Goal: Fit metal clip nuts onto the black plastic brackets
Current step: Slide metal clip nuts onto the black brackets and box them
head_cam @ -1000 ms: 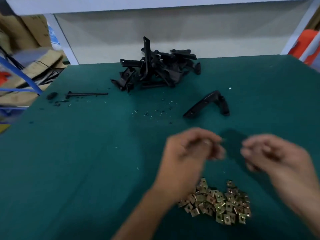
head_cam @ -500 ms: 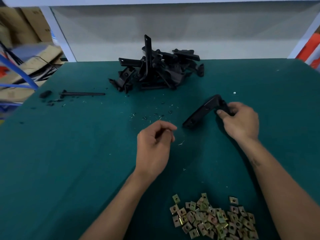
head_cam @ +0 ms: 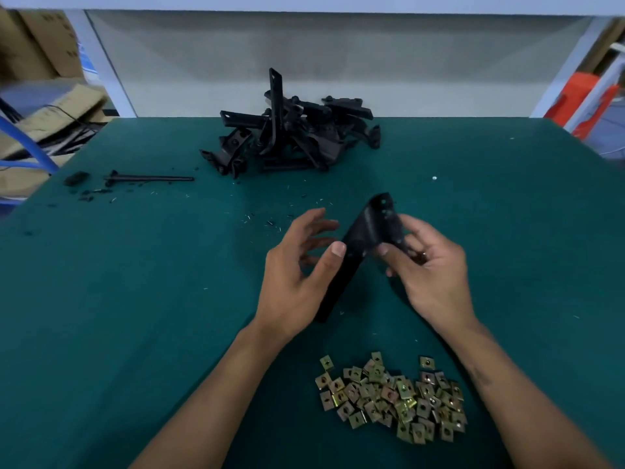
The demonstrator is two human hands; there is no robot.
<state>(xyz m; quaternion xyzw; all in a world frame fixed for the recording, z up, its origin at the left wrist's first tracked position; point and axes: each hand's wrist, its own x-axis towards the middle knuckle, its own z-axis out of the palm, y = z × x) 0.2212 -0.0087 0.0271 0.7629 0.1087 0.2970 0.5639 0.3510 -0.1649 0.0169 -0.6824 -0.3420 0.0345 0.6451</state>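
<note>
My right hand [head_cam: 429, 272] grips one black plastic bracket [head_cam: 367, 228] by its short, holed end and holds it tilted above the green table [head_cam: 135, 299]. The bracket's long arm runs down and left behind my left hand [head_cam: 294, 282]. That hand's thumb touches the bracket and its fingers are spread and fairly straight; no clip nut shows in it. A heap of brass-coloured metal clip nuts [head_cam: 392, 397] lies near the front edge between my forearms. A pile of several black brackets [head_cam: 291, 130] sits at the far middle of the table.
A thin black rod [head_cam: 148, 179] and a small black piece [head_cam: 76, 178] lie at the far left among plastic shavings. Cardboard boxes [head_cam: 40, 45] stand beyond the left edge, an orange object [head_cam: 575, 96] beyond the right. A pale wall panel closes the back.
My right hand has picked the lone bracket off the table and brought it nearer. My left hand, loosely curled before, has spread its fingers and moved right to meet the bracket.
</note>
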